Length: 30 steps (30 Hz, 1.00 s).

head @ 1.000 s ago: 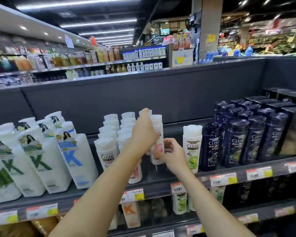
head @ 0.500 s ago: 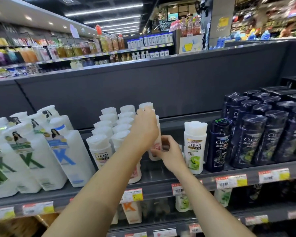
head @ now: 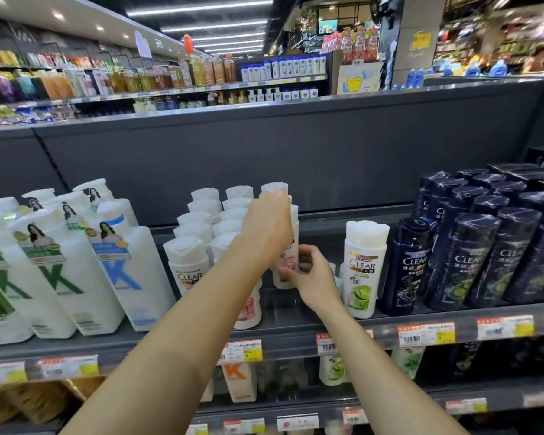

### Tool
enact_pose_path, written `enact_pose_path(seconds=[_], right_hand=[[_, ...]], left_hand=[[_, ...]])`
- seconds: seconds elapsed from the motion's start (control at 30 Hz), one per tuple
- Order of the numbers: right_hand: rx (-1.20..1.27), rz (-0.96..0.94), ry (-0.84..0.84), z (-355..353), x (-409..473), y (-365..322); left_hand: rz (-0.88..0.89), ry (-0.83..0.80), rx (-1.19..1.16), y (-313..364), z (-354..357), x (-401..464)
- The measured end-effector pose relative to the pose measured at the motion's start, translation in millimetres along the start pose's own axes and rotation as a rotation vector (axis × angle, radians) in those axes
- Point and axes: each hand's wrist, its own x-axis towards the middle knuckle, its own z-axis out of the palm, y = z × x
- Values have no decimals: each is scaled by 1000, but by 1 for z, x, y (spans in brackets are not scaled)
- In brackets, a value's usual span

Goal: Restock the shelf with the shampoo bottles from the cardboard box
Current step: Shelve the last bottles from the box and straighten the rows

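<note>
Both hands (head: 269, 227) (head: 311, 274) grip one pink-label bottle (head: 285, 271), seemingly upright on the shelf (head: 296, 312), open room rightward

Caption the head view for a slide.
Both hands, left hand and right hand, set a white Clear shampoo bottle onto the shelf.

Both bare arms stretched forward. Left hand (head: 269, 227) is up higher, fingers curled downward in a grip; right hand (head: 311, 274) sits lower, fingers pinching, looks closed I think.
</note>
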Motion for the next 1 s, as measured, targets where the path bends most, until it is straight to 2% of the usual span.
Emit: enact_pose_path(seconds=[0.27, 1.0], right_hand=[[-16, -16, 11, 5, 0, -1], [-148, -82, 52, 8, 0, 8]], left_hand=[[13, 13, -25, -5, 2, 2], [75, 79, 136, -6, 6, 4]])
